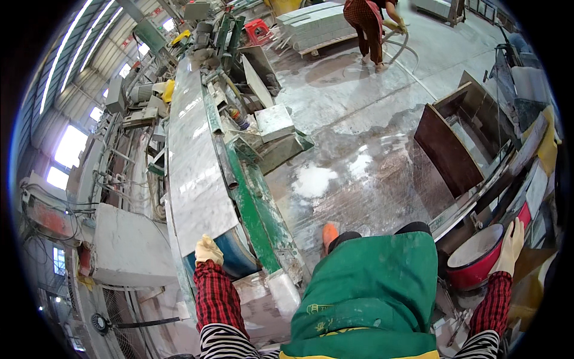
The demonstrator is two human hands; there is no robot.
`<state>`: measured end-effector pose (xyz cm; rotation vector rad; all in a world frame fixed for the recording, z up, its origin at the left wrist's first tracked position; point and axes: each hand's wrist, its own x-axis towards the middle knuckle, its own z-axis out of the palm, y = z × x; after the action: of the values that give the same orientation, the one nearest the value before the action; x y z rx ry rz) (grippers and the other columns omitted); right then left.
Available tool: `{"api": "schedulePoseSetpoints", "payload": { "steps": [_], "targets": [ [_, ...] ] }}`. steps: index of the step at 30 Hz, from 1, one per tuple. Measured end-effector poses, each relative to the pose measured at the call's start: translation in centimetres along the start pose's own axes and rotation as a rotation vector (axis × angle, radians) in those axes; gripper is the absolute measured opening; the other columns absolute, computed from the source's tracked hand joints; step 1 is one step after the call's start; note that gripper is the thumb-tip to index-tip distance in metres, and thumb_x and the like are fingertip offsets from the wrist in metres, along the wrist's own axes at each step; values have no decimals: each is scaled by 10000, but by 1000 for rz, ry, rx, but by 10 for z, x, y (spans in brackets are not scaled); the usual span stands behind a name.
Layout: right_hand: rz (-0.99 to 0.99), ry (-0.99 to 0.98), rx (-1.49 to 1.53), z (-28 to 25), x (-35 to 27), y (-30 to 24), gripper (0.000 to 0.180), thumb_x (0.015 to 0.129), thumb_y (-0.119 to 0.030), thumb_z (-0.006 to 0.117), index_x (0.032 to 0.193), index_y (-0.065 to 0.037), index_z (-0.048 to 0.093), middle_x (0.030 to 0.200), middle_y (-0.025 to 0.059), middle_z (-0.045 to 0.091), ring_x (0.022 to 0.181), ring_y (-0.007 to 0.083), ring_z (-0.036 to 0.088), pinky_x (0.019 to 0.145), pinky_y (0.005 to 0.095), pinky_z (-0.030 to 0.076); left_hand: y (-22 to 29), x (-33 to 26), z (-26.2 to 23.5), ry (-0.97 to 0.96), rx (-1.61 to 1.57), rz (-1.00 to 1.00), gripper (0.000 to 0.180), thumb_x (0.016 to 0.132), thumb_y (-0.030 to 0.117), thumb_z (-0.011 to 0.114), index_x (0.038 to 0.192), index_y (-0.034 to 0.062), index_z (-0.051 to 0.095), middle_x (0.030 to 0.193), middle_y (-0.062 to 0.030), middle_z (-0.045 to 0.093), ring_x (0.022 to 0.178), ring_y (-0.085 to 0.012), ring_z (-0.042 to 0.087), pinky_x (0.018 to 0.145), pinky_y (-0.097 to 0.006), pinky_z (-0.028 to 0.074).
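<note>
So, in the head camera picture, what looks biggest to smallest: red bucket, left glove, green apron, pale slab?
1. Green apron
2. Pale slab
3. Red bucket
4. Left glove

The apron is near the camera, so real sizes may differ.

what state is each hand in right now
Left gloved hand: fingers curled at the near end of the long, glossy white slab; grip can't be told.
Right gloved hand: open, fingers extended beside the round red bucket; nothing visibly held.
</note>
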<state>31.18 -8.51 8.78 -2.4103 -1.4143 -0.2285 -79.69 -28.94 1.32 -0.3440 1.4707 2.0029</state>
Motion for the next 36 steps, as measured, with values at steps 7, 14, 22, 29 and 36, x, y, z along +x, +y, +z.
{"api": "schedulePoseSetpoints", "payload": {
  "steps": [7, 14, 22, 29, 36],
  "targets": [
    [-28, 11, 43, 0, -7, 0, 498, 1164, -357, 556, 1568, -71, 617, 1680, 230, 519, 1570, 380, 476, 1309, 435, 356, 4, -4, 8, 109, 0, 116, 244, 1101, 237, 696, 929, 65, 676, 910, -8, 739, 754, -103, 707, 666, -224, 630],
    [-104, 45, -28, 16, -5, 22, 478, 1162, -330, 568, 1559, -72, 633, 1658, 236, 545, 1560, 386, 489, 1304, 441, 364, 2, -47, 44, 171, -365, 50, 242, 1127, 214, 622, 1181, 3, 727, 1106, -53, 797, 940, -152, 776, 808, -254, 695],
    [-117, 114, -53, 0, -21, -6, 438, 1130, -281, 615, 1489, -37, 672, 1515, 255, 659, 1455, 410, 593, 1246, 462, 441, 3, -100, 50, -167, -123, -76, 406, 1159, 453, 450, 866, 195, 561, 806, 41, 549, 659, -158, 517, 540, -343, 435],
    [-83, 337, -15, -48, 2, -60, 392, 1042, -253, 680, 1346, -6, 672, 1314, 239, 694, 1251, 434, 647, 1085, 523, 527, -37, -168, 117, -311, 577, 601, 529, 1192, 291, 565, 1628, 32, 413, 995, -61, 680, 788, -114, 623, 715, -260, 515],
    [-56, 407, -128, -27, 16, -73, 445, 980, -247, 754, 1339, -7, 646, 1267, 181, 651, 1237, 382, 623, 1057, 482, 515, -71, -170, 202, -620, 1434, 1123, 642, 1073, 167, 683, 1641, -33, 461, 1582, -273, 577, 1481, -420, 544, 1257, -464, 404]
  ]
}}
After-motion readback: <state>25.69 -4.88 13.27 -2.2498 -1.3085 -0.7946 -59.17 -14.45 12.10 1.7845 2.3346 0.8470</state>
